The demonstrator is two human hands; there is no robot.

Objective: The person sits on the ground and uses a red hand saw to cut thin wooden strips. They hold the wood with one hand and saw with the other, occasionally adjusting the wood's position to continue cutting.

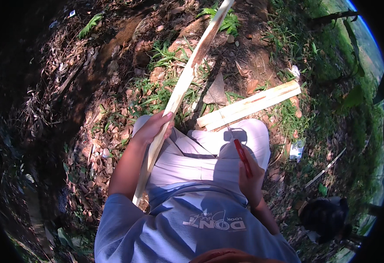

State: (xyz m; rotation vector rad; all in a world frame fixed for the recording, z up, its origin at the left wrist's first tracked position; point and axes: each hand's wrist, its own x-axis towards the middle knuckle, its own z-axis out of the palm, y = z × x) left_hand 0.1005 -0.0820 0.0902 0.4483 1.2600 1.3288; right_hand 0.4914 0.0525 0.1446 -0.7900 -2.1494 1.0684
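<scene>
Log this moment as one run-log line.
left hand: grips long wooden slat | right hand: holds red-handled tool | seated, leaf-littered ground

A: Any packages, signs or screens here?

B: No signs or screens. One wrapper (296,150) lies on the ground at the right, among dry leaves. It is crumpled, white to pale blue, and looks like thin plastic.

A: Anything else like it?

B: A white scrap (294,70) lies farther off on the right, in the grass. I can't tell whether it is packaging. A small white bit (71,13) lies far left in the shade, too small to make out.

A: Any labels?

B: Only a print (216,221) on the near blue shirt (165,228), pale grey-white lettering, upside down from here.
</scene>
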